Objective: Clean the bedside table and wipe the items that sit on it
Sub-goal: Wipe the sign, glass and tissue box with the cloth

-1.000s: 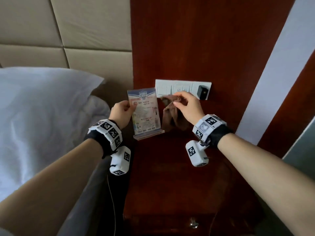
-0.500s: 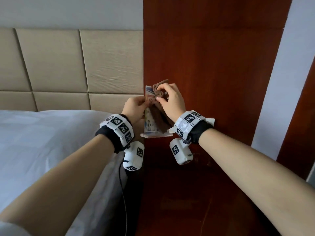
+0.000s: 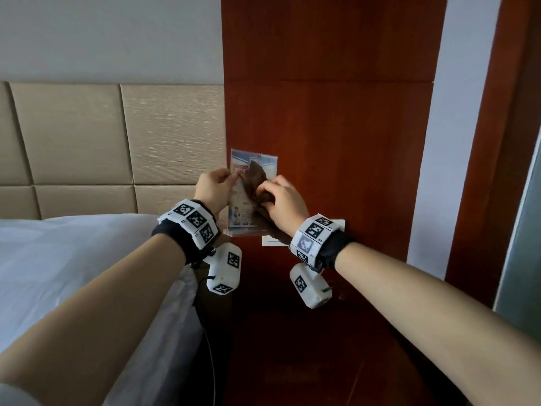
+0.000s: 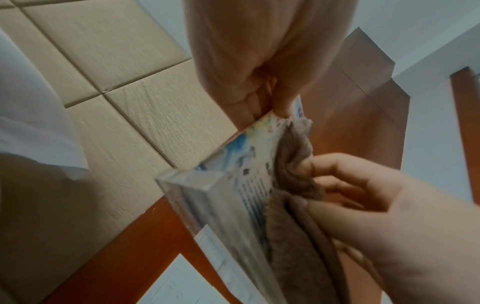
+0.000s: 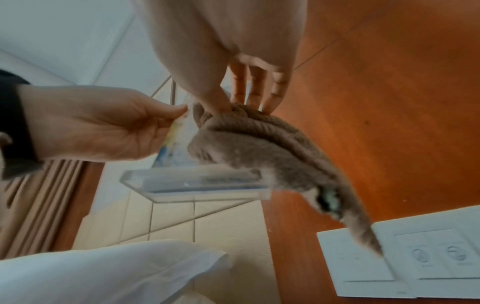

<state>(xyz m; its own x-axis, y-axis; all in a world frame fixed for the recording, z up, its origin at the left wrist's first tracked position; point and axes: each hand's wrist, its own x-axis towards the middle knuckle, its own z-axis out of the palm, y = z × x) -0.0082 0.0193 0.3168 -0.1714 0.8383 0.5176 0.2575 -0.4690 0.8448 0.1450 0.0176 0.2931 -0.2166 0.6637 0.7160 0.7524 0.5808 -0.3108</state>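
Both hands have raised one sign holder (image 3: 251,194), one cloth (image 3: 256,186) pressed against it.

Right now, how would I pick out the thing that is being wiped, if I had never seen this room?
Find the dark red wood panel beside the padded headboard. In front of it the left hand pinches a clear acrylic sign stand by its edge. It alone is see-through with a printed card inside, and the right hand presses a brown cloth on it.

Wood panel (image 3: 328,118) and switch plate (image 3: 270,241) close behind; bed (image 3: 73,259) flanks left.
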